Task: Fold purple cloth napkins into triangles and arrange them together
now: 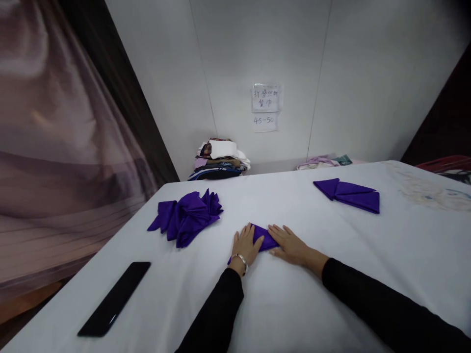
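Observation:
A purple cloth napkin (pixel 265 239), folded small, lies on the white-covered table between my two hands. My left hand (pixel 246 246) rests flat over its left part, fingers outstretched, a bracelet at the wrist. Against the napkin's right end presses my right hand (pixel 290 245), with its fingers extended and lying flat. Both palms hide parts of the cloth. To the left sits a loose heap of purple napkins (pixel 191 215). Farther back on the right lies a folded purple napkin (pixel 349 194) with pointed ends.
A flat black rectangular object (pixel 116 299) lies at the table's left front. Behind the table's far edge stands a stack of folded clothes (pixel 219 159), with more fabric (pixel 324 161) to its right. Handwritten paper signs (pixel 265 105) hang on the wall. A draped curtain (pixel 66 147) borders the left.

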{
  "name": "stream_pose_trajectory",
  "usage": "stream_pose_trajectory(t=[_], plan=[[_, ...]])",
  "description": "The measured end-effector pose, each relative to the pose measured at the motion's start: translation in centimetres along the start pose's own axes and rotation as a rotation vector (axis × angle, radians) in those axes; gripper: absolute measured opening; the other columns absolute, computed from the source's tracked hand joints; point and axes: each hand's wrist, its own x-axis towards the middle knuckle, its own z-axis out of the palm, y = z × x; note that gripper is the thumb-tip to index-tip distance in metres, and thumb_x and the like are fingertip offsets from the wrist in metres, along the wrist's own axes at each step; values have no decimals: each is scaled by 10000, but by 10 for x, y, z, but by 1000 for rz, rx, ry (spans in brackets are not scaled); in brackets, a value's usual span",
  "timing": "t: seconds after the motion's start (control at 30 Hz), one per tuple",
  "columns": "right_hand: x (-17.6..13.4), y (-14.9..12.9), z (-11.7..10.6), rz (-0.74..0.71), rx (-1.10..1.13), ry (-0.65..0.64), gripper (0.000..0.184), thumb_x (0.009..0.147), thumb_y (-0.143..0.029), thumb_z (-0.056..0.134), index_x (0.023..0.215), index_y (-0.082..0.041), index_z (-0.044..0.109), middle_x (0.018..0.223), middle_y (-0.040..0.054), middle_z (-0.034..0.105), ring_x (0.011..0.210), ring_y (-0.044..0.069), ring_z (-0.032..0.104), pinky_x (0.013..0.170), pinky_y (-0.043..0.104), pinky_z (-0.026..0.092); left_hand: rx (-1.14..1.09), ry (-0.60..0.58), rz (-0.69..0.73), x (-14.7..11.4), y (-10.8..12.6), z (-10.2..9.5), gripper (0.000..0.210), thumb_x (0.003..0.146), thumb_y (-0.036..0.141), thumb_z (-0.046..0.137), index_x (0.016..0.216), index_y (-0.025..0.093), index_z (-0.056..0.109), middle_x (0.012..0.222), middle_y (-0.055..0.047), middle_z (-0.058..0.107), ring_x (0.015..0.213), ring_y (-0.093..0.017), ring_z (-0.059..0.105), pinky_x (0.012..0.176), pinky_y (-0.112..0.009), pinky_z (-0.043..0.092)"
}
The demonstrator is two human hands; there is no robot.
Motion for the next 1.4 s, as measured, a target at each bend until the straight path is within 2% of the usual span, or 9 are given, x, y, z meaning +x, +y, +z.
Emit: stream_pose_trajectory(t=[0.13,0.33,0.43,0.63,0.8,0.9,1.07,1.27,1.4], plan=[[-5,2,1,35,10,5,726,857,-603,273,1423,-181,104,1470,98,134,1343,247,106,1077,455,52,-148,107,-163,7,0,-9,559,812,429,447,1306,178,371,1340,-106,442,1242,-240,365,1017,-379,267],[-2,5,0,90,152,31,655,874,-560,285,1409,-192,200,1451,80,228,1336,234,148,1084,448,58,-335,-20,-269,27,-4,-22,352,656,314,649,961,142,613,962,-117,668,897,-243,613,759,-314,452],[1,10,0,127,315,81,566,881,-511,322,1365,-217,321,1408,63,339,1314,238,226,1079,456,96,-422,-50,-195,28,-5,-26,199,670,290,642,817,157,629,781,-48,684,691,-174,627,603,-252,457],[12,15,-12,106,702,201,409,759,-307,542,1153,-198,552,1120,49,616,976,230,577,852,366,438,-433,74,-2,14,11,-54,89,712,275,596,757,199,586,728,19,607,674,-132,557,612,-244,423],[26,15,-39,108,416,508,159,757,-247,516,846,-193,635,824,37,654,788,201,586,751,359,454,-114,338,427,1,28,-74,91,757,164,505,825,202,552,851,-24,575,841,-177,522,744,-317,412],[24,21,-41,-11,173,597,191,779,-206,470,878,-196,633,899,73,645,904,221,556,854,412,401,-10,279,615,-13,32,-59,176,757,94,467,871,203,545,991,-56,575,981,-197,502,853,-360,392],[2,39,-14,-132,13,388,319,808,-177,389,1011,-205,634,1047,91,632,1052,240,510,927,461,353,3,10,687,-44,34,-15,272,734,65,452,950,211,533,1209,-69,516,1200,-200,398,1033,-400,275],[-14,57,-8,97,117,351,384,845,-232,334,1119,-218,604,1157,57,601,1119,215,495,980,425,357,-146,-98,619,-57,32,-4,282,704,297,612,951,198,519,1265,-95,491,1247,-241,354,1067,-416,233],[-12,34,-17,243,175,418,425,868,-338,334,1216,-197,533,1258,68,527,1214,223,409,1022,431,307,-197,-100,626,-56,32,-5,399,712,497,595,952,185,529,1255,-123,494,1235,-264,362,1062,-441,227]])
